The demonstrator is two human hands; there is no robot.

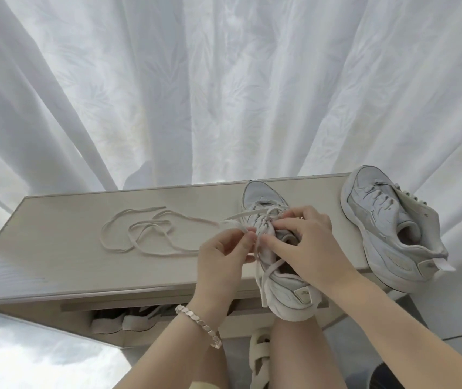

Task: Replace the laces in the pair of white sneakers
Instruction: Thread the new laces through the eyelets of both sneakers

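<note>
The work looks to be mid-way through the first shoe. The near sneaker (276, 279) lies on the front edge of the pale wood bench (70, 248), its heel overhanging toward the person's knee. Its lace (262, 287) is crossed through some of the eyelets, with one end dangling down its side. The left hand (224, 256) pinches the lace between thumb and fingertips just beside the eyelets. The right hand (302, 242) is curled over the laced upper and holds the shoe firm, so the two hands almost touch. I cannot tell whether the lace is going in or coming out. A loose lace (145, 234) sprawls in loops on the bench to the left; one end trails toward the shoe, and whether it joins I cannot say. The second sneaker (392, 231) sits at the right end, tipped on its side, laced and seemingly yet to be dealt with. A bracelet (199, 324) circles the left wrist. Behind hangs a white curtain (224, 80) with daylight coming through, and more shoes (123, 321) sit on the shelf under the bench.
</note>
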